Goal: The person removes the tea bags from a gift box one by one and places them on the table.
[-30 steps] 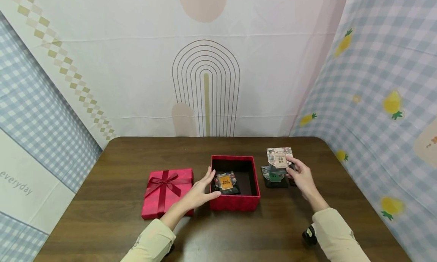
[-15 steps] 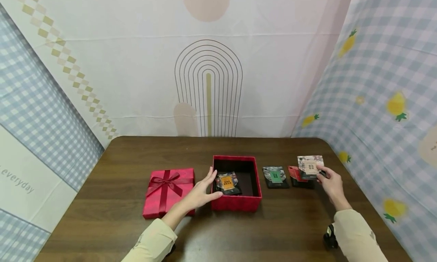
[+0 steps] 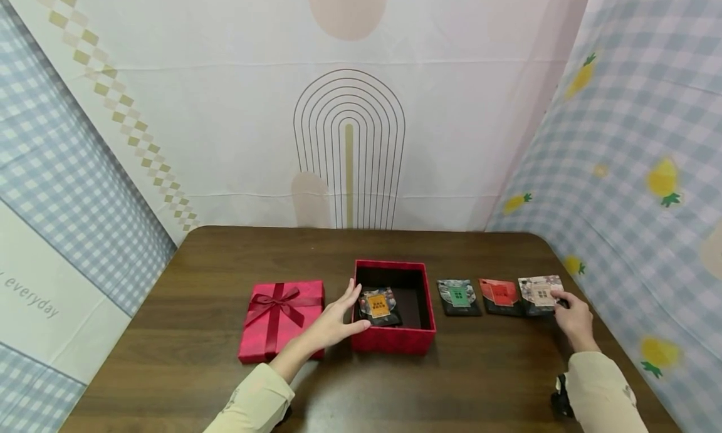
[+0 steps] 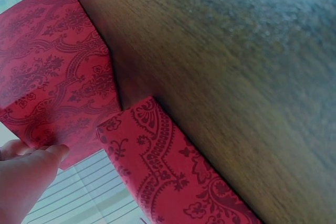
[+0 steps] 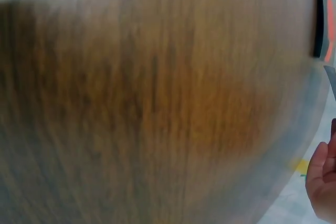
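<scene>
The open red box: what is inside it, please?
Inside the open red box, a sachet with an orange label lies toward the left, beside dark floor. Anything under the sachet is covered; the near wall hides some floor.

A person's left arm and right arm reach forward from the bottom of the head view, angled slightly inward, with pale cream sleeves ending just short of the hands. The left hand, near the middle, is spread, its fingers straight and its thumb held apart. The right hand, far to the right, is bent in a pinch, fingertips pointing inward
</scene>
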Demonstrator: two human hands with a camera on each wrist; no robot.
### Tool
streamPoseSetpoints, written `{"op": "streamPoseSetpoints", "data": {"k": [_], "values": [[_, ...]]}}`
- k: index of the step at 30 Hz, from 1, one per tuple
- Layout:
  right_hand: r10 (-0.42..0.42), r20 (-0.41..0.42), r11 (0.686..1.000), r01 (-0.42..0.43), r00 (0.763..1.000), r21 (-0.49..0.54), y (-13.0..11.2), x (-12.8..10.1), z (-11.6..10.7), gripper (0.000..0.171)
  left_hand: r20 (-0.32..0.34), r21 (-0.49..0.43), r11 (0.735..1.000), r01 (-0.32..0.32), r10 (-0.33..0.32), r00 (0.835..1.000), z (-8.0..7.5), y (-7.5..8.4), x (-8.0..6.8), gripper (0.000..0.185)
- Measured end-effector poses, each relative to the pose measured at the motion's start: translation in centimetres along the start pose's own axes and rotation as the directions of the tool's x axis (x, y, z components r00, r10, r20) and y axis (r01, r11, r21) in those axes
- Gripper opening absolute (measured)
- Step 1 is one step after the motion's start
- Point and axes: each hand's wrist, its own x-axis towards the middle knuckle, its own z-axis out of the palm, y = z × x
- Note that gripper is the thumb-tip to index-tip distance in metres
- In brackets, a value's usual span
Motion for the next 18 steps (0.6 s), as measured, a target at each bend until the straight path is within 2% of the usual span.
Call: {"op": "streamPoseSetpoints", "data": {"k": [4,11,18], "values": [[0.017,0.042,0.999,-0.016,0.999,-0.028,0.39,0.18,-0.27,0.039,0.000,0.000,1.000,-0.003,0.003,1.000,-0.05,-0.02,0.08,0.077],[0.004,0.112,0.996,0.005,0.994,-0.084,0.82,0.56,-0.37,0.040,0.004,0.010,1.000,0.005,-0.005,1.000,0.00,0.04,0.07,0.077],[0.037,0.133,0.993,-0.022,0.990,-0.112,0.96,0.90,0.11,0.041,-0.005,0.010,1.000,0.007,-0.007,1.000,0.03,-0.04,0.08,0.077]]}}
